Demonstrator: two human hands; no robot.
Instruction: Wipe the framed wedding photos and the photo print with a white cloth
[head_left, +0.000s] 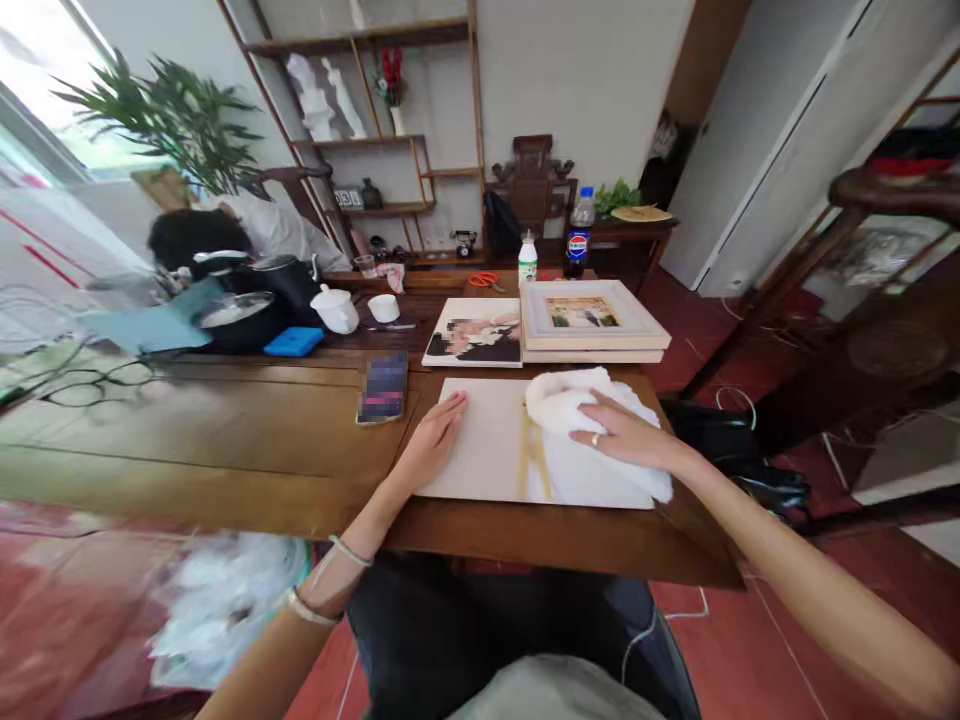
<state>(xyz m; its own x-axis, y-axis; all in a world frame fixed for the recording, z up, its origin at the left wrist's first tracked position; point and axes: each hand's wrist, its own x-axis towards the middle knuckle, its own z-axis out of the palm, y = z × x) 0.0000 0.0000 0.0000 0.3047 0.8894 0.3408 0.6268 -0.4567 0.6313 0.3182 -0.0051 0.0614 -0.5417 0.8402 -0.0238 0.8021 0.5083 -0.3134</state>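
A flat white board (480,450) lies at the table's front edge, with two yellowish strips (535,460) running down its middle. My left hand (435,440) rests flat on the board's left side, fingers stretched out. Over the right part of the board spreads a bunched white cloth (562,395). On top of it lies my right hand (619,430), fingers apart and pressed against the cloth, a ring on one finger. Just behind the board are a photo print panel (476,335) and a stack of pale frames (637,325), the upper one with a picture in it.
Left of the board lies a phone (382,388). Farther back stand a white lidded pot (336,310), a blue box (294,342), orange-handled pliers (484,280), a white bottle (527,260) and a cola bottle (579,235). A plastic bag (225,600) sits below the table.
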